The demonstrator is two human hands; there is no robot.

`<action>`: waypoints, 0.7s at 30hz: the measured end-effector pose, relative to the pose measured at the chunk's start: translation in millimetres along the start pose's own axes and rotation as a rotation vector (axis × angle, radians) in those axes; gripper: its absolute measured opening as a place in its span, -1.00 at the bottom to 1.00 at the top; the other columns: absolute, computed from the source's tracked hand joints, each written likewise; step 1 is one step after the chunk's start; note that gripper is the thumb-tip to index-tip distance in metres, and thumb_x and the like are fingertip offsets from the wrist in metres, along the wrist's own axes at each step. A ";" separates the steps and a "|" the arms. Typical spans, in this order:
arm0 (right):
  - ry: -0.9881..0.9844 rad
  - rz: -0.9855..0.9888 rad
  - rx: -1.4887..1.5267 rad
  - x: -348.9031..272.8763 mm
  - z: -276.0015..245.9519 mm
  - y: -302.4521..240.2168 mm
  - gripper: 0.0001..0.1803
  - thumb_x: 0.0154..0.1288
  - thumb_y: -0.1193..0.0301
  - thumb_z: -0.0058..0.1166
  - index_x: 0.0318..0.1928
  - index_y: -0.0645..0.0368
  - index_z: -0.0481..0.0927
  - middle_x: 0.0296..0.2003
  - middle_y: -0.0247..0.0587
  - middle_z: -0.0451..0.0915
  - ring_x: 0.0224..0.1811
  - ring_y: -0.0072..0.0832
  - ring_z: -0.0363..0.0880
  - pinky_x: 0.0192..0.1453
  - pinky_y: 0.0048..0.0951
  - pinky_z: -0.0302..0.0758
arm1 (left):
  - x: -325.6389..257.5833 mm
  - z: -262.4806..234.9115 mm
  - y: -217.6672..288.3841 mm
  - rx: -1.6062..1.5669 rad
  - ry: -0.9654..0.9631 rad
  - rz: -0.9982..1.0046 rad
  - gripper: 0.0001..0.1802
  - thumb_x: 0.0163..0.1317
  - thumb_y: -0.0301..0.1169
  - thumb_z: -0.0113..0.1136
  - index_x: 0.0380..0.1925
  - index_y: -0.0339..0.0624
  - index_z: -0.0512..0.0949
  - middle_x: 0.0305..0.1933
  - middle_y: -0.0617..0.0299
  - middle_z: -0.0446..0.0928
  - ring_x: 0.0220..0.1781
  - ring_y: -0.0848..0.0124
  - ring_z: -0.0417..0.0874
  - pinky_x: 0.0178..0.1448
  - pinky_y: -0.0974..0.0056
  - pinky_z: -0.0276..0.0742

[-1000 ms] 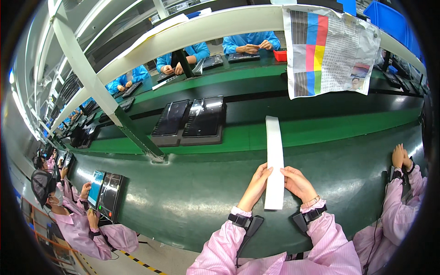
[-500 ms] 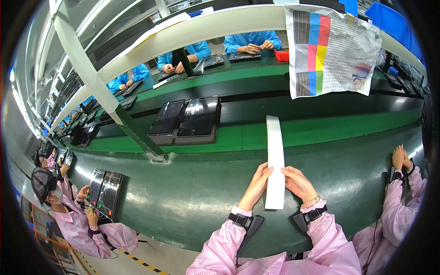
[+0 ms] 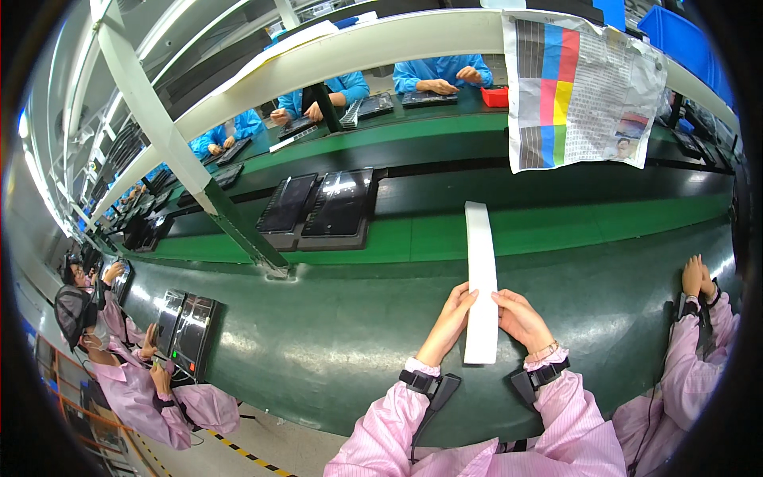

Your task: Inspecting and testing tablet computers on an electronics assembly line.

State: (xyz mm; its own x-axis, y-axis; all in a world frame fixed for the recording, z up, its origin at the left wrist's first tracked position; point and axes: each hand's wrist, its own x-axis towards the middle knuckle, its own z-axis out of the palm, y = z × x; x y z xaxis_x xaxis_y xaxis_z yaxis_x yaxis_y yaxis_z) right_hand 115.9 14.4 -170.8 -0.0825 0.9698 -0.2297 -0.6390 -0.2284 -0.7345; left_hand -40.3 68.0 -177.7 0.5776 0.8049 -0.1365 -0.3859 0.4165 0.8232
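Dk grn bench (image 3: 381,318) — blk devices (image 3: 195,326) at L; grn surface (image 3: 429,248) behind — 2 blk-faced units (image 3: 339,204).

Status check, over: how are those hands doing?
Left fingers, right fingers: pinching long white strip. Green worktop below. Two dark-screened tablets beyond, leftward, not in the way.

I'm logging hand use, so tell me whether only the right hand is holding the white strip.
No, the left hand and the right hand both hold the white strip, one at each long edge.
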 end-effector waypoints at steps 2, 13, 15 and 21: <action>0.003 -0.011 -0.001 0.0 -3.0 0.8 -0.88 0.32 0.36 0.00 -0.26 0.14 0.44 -0.25 -0.27 0.54 -0.15 -0.48 0.53 -0.01 -0.41 0.46 | 1.1 1.0 -1.2 -0.002 0.001 0.000 -0.47 0.32 -0.25 0.03 0.17 -0.30 0.17 0.09 0.07 0.41 0.12 0.40 0.44 0.17 0.32 0.36; 0.005 -0.025 -0.006 1.9 -3.8 1.9 -0.86 0.31 0.36 0.01 -0.23 0.16 0.46 -0.25 -0.24 0.56 -0.15 -0.46 0.53 -0.03 -0.41 0.46 | 2.5 -0.3 -2.1 0.007 0.006 0.008 -0.50 0.33 -0.27 0.00 0.16 -0.32 0.19 0.08 0.08 0.39 0.14 0.39 0.41 0.21 0.31 0.32; 0.016 -0.032 0.014 5.2 0.2 7.1 -0.86 0.30 0.38 0.02 -0.22 0.17 0.48 -0.28 -0.24 0.57 -0.17 -0.46 0.54 -0.06 -0.40 0.47 | 0.5 -5.8 -2.3 0.012 0.012 0.033 -0.51 0.33 -0.28 0.00 0.15 -0.33 0.20 0.08 0.08 0.40 0.13 0.40 0.42 0.20 0.33 0.34; 0.037 -0.076 -0.001 2.3 -4.0 4.8 -0.86 0.31 0.41 -0.01 -0.22 0.23 0.48 -0.28 -0.21 0.56 -0.20 -0.44 0.54 -0.08 -0.39 0.50 | 6.5 -6.2 -13.8 0.075 -0.026 0.105 -0.50 0.33 -0.23 0.00 0.16 -0.29 0.22 0.05 0.14 0.39 0.09 0.46 0.41 0.16 0.38 0.35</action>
State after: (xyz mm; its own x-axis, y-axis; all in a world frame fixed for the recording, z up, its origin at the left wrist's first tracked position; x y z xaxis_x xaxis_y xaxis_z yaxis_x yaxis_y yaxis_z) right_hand 115.7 15.1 -177.4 -0.0056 0.9805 -0.1965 -0.6417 -0.1542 -0.7513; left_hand -35.7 70.1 -193.4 0.5561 0.8304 -0.0340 -0.3908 0.2974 0.8711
